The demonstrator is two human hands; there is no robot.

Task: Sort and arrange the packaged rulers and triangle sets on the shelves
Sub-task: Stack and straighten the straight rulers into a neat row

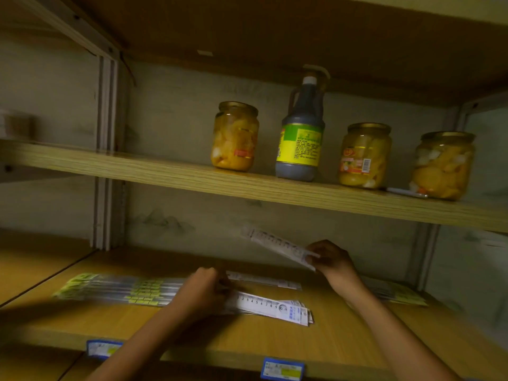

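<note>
My right hand [331,259] pinches one end of a white packaged ruler [277,244], held tilted in the air above the lower shelf [343,339]. My left hand [204,287] rests, fingers closed, on the left end of a small stack of white packaged rulers [275,309] lying on that shelf. Another white ruler pack [264,280] lies just behind the stack. To the left, several long ruler packs with yellow-green labels [118,290] lie side by side. More yellow-green labelled packs [398,294] lie at the right, partly hidden by my right forearm.
On the upper shelf [165,174] stand three jars of yellow preserved fruit [235,137] [364,155] [444,166] and a dark sauce bottle [301,133]. Blue price tags [283,369] [103,349] are clipped to the lower shelf's front edge. A metal upright [107,149] divides the left bay.
</note>
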